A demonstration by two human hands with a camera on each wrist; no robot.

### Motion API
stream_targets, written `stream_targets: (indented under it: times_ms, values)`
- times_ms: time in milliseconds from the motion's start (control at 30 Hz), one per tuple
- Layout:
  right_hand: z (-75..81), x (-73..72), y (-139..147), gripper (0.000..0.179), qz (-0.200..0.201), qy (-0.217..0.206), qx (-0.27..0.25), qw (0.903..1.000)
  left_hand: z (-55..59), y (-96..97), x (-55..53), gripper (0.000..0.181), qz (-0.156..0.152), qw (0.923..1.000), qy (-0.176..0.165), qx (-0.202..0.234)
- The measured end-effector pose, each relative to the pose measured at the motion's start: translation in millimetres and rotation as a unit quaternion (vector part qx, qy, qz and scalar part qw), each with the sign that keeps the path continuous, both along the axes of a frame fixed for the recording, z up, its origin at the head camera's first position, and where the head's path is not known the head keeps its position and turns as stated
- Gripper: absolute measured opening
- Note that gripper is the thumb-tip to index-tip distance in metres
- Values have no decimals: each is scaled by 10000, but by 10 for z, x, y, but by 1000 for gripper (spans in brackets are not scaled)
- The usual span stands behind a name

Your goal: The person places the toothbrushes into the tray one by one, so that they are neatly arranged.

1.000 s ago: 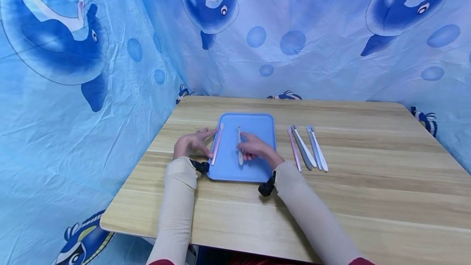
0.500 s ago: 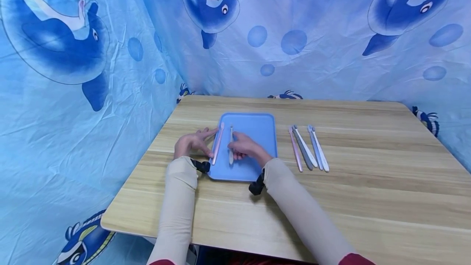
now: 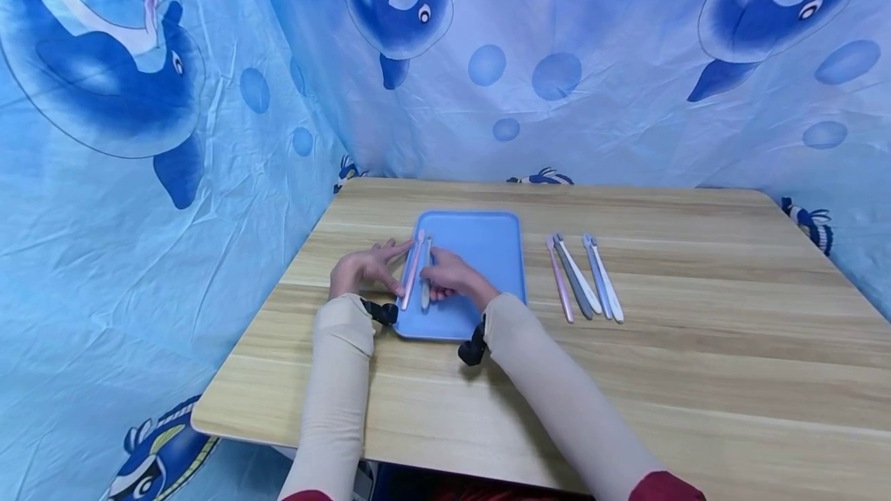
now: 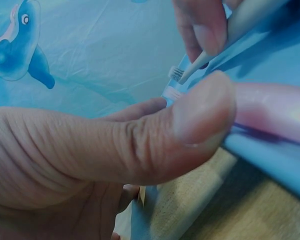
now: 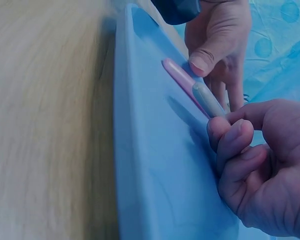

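Note:
A pink toothbrush (image 3: 414, 270) lies lengthwise along the left side of the blue tray (image 3: 487, 234). My left hand (image 3: 363, 269) spreads over the tray's left rim, thumb at the brush's near end and forefinger reaching toward its bristle head. In the left wrist view, the thumb presses on the pink handle (image 4: 275, 107). My right hand (image 3: 452, 273) pinches a light grey toothbrush (image 3: 426, 297) just right of the pink one, roughly parallel to it. The right wrist view shows the grey handle end (image 5: 207, 100) overlapping the pink handle, with its shadow on the tray.
Right of the tray, several toothbrushes lie on the wooden table (image 3: 696, 292): a pink one (image 3: 560, 284), a dark grey one (image 3: 574, 282) with a white one against it, and a bluish one (image 3: 600, 284) beside another white one. A dolphin-print cloth (image 3: 515, 99) hangs behind.
My right hand has moved left across the tray with the grey toothbrush, from the middle to close beside the pink toothbrush. My left hand has stayed in place.

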State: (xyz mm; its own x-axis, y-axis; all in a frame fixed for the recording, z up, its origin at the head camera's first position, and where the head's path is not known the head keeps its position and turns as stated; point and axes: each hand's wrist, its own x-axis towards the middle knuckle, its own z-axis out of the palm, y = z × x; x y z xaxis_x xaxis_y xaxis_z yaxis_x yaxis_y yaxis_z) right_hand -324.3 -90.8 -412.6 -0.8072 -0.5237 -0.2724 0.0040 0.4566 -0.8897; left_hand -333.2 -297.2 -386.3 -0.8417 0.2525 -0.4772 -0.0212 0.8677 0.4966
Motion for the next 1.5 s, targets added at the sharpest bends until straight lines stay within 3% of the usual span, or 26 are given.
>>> stream_targets:
  times_ms: [300,600,833,1500]
  values:
    - [-7,-35,-63,74,-240,-85,71,9996,5,-2,-15,120,-112,9999,25,-23]
    - [-13,-51,-119,71,-280,151,373,9988,17,-9,-1,119,-139,9999,40,-63]
    - [-21,-49,-116,73,-331,69,366,9988,6,-6,-6,120,-213,9996,87,-138]
    - [-17,-26,-139,67,-410,-1,297,9987,13,2,9,122,75,10000,-58,0]
